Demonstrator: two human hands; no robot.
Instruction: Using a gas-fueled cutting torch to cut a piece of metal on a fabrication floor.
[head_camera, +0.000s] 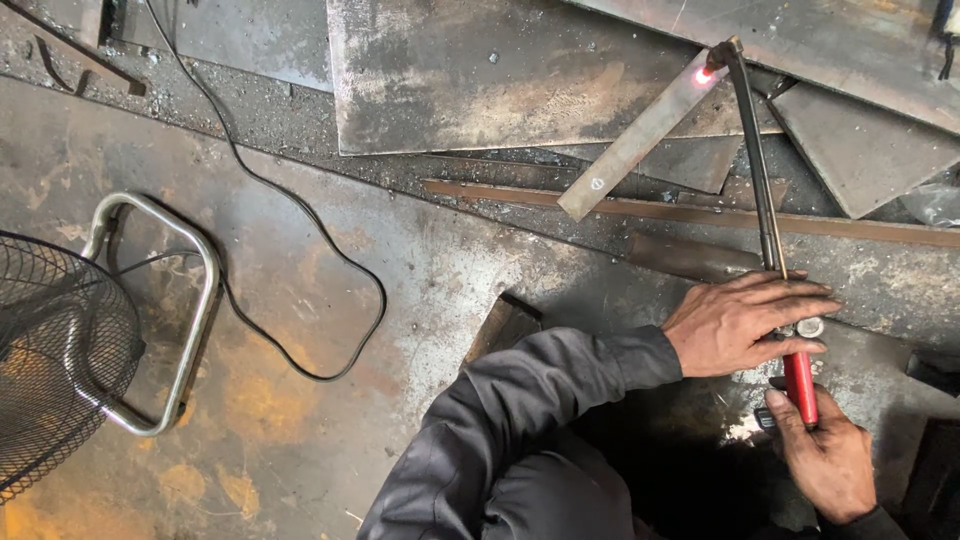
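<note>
Gripping the red handle of a cutting torch (768, 215), right hand (828, 462) is closed round its lower end; left hand (745, 322) lies over the tube just above, fingers wrapped on the valve part. Torch runs up and away, its bent tip glowing red where it meets the top end of a flat steel bar (640, 138), which lies tilted across rusty steel plates (480, 75). Black cable (300, 215) and fan (70, 345) sit on the floor, well to the left.

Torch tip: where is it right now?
In the head view, upper right: the cutting torch tip sits at the far end of the flat steel bar, beside a glowing red spot on it.
</note>
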